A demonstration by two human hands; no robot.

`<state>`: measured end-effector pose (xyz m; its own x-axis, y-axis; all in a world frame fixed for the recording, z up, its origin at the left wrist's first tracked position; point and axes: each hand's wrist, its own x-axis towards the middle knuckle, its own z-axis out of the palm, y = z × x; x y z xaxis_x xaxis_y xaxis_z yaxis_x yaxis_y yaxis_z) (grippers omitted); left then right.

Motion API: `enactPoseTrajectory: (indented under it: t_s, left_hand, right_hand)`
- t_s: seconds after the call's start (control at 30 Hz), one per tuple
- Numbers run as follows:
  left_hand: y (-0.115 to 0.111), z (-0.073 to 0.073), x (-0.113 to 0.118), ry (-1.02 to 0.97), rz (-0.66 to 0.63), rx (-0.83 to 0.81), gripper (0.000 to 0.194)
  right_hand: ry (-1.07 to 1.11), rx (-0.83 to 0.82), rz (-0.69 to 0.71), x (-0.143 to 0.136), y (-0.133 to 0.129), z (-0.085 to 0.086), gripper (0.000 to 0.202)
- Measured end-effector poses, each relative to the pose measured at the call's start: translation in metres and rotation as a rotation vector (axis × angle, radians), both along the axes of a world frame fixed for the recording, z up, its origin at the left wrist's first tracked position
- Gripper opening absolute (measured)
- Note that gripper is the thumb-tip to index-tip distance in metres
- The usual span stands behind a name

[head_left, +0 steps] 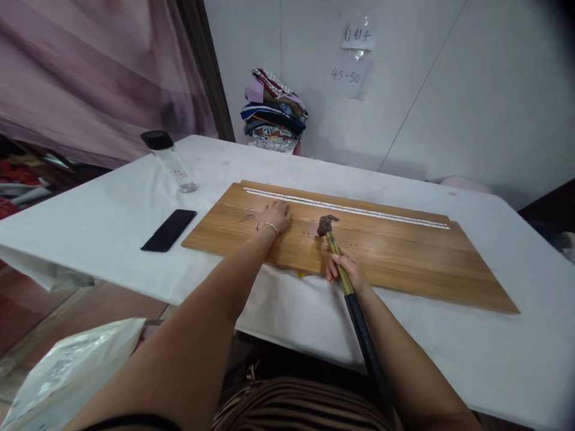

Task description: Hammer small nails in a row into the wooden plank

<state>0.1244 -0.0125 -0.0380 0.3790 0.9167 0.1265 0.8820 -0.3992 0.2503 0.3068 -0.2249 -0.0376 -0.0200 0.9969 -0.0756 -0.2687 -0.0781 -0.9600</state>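
A wide wooden board [404,251] lies on the white table. My right hand [348,266] is wrapped round the yellow upper handle of a claw hammer [341,269], whose rusty head is over the middle of the board. The black grip of its handle runs back toward my body. Palm down on the left part of the board, my left hand [276,216] has its fingers stretched out. Just left of it lie several loose nails [247,216]. Small dark marks or nail heads [306,233] dot the wood near the hammer head; which they are I cannot tell.
Two white measuring strips [345,208] run along the board's far edge. A black phone [169,230] and a clear bottle [173,164] with a black lid are to the left on the table [215,161]. Folded clothes [275,114] are stacked behind, against the wall.
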Motion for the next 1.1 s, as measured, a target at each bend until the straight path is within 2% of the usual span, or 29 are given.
enactPoseTrajectory:
  t_s: [0.5, 1.1]
  left_hand:
    - [0.0027, -0.0026, -0.0006, 0.012, -0.010, 0.006, 0.041]
    - [-0.0014, 0.0017, 0.0006, 0.013, -0.013, 0.006, 0.040]
  right_hand:
    - [0.006, 0.019, 0.030, 0.0030, 0.0013, -0.0069, 0.037]
    - [0.000, 0.014, 0.020, 0.0022, 0.0012, -0.0052, 0.035]
